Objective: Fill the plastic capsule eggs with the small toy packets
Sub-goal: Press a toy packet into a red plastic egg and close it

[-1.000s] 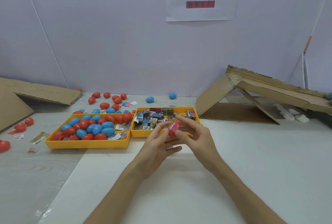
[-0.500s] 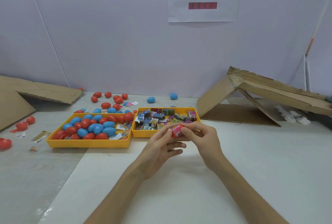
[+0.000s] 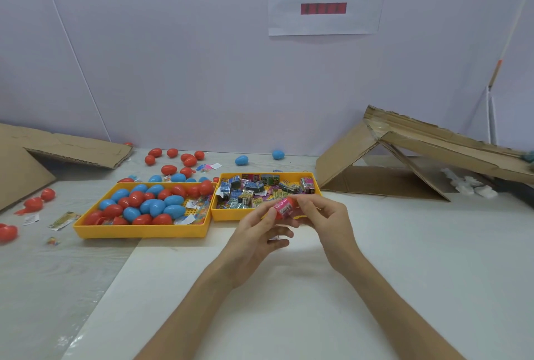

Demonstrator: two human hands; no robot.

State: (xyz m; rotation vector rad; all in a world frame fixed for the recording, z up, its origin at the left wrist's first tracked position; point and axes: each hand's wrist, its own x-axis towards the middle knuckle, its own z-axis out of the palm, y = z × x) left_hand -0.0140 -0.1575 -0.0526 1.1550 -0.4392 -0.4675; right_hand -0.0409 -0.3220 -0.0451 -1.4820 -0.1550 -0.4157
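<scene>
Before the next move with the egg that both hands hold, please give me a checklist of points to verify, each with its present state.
1. Left hand grips the red egg: ok.
2. Right hand pinches it too: ok.
3. Pink packet fully inside the egg: not ok, its printed face shows.
4. Second egg half ready: cannot tell, fingers hide it.
5. Packet tray has more packets: ok.
6. Egg tray has more eggs: ok.
</scene>
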